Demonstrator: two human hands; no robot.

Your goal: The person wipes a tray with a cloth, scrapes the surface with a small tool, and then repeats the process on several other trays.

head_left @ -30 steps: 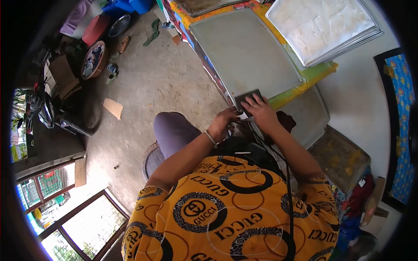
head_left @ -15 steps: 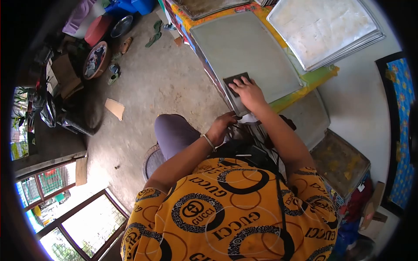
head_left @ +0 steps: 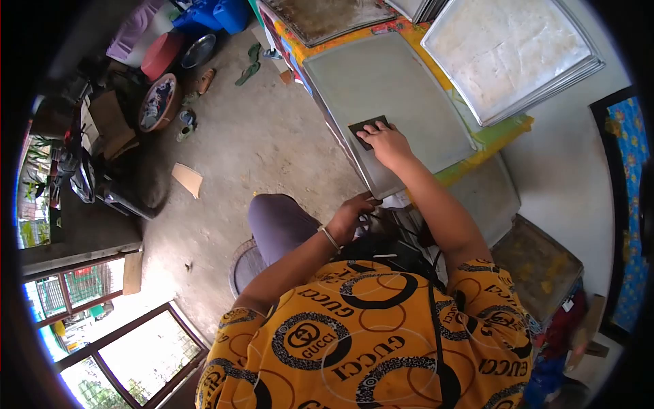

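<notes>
A grey metal sheet (head_left: 402,82) lies flat on a table with a colourful cover. My right hand (head_left: 385,143) is pressed on a dark square pad (head_left: 364,140), its fingers bent over the top. The pad rests on the sheet, by its left edge and towards its near end. At the sheet's near corner, my left hand (head_left: 351,217) has its fingers closed on the rim; some fingertips are hidden beneath it.
A stack of shiny sheets (head_left: 507,51) stands at the upper right, with a stained tray (head_left: 327,17) at the table's far end. Another brownish tray (head_left: 538,262) leans low on the right. Basins, sandals and cardboard (head_left: 187,179) lie on the floor at the left.
The camera view has shifted slightly. My right hand and the dark pad have slid a little farther from the sheet's near corner. My left hand stays at that corner.
</notes>
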